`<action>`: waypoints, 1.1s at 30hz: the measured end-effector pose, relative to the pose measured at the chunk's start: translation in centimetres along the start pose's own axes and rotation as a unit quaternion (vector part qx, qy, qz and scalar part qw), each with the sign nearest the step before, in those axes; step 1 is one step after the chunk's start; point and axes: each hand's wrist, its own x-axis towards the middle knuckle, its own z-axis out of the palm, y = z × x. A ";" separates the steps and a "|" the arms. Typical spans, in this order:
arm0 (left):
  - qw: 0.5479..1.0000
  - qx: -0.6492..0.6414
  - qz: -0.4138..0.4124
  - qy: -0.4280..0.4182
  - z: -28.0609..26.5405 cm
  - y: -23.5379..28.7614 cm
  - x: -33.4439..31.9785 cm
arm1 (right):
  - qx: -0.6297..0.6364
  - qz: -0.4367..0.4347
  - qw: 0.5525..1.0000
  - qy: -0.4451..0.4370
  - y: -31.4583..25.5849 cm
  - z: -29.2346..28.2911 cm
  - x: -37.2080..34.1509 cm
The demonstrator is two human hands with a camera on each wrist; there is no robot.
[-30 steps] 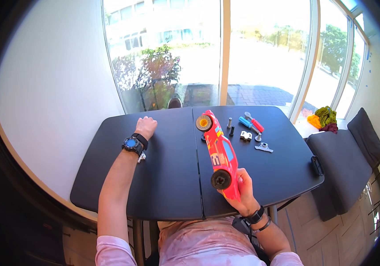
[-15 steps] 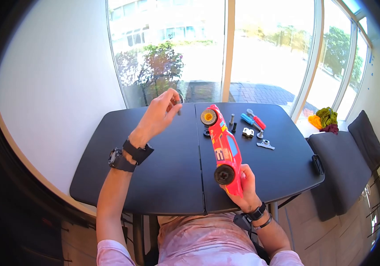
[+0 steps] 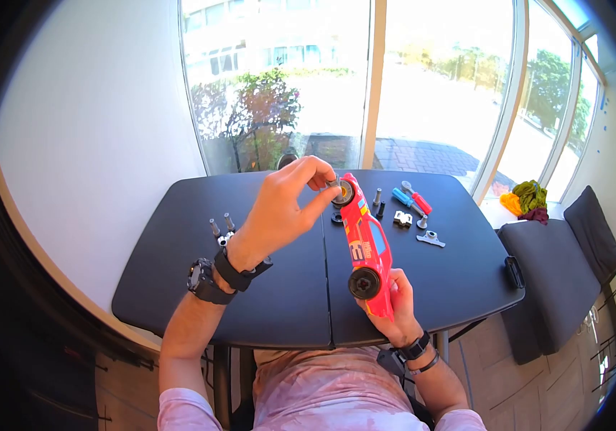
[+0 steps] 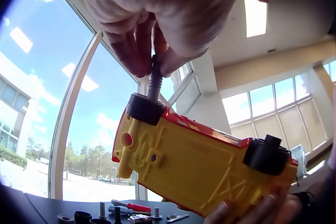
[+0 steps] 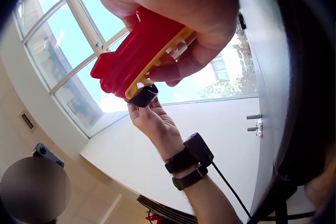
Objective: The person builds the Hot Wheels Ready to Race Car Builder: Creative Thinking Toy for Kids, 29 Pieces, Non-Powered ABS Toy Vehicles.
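Note:
A red toy car [image 3: 372, 251] with a yellow underside [image 4: 184, 161] is held up on edge over the table. My right hand [image 3: 400, 316] grips its near end, thumb along the side. With fingertips and thumb, my left hand [image 3: 279, 212] pinches a grey ridged toy screw [image 4: 155, 82]. In the left wrist view the screw's lower end meets the middle of the far black wheel [image 4: 146, 109]; its tip is hidden there. The near wheel [image 3: 364, 284] has a dark cross-shaped piece at its centre.
On the black table [image 3: 272, 309], a blue screwdriver [image 3: 408, 201], a red-handled tool [image 3: 419, 200], a grey bolt [image 3: 377, 196], a white block [image 3: 403, 219] and a grey bar [image 3: 431, 238] lie beyond the car. Two more bolts [image 3: 214, 228] stand at left. A sofa [image 3: 552, 266] is at right.
My left hand has lifted from the table's left side with the toy screw and moved right to the car's far wheel. My right hand keeps its grip on the car.

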 end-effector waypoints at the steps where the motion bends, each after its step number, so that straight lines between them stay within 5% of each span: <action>1: 1.000 0.004 0.003 0.004 0.1 0.1 -0.1 | -0.004 -0.001 1.000 0.005 0.0 0.0 0.0; 9: 0.994 0.066 0.088 0.001 0.1 0.1 0.1 | -0.014 0.002 1.000 -0.005 0.0 0.2 -0.1; 33: 0.998 -0.034 -0.046 -0.029 0.1 0.5 -0.1 | -0.032 -0.010 0.999 0.011 0.0 0.8 -0.2</action>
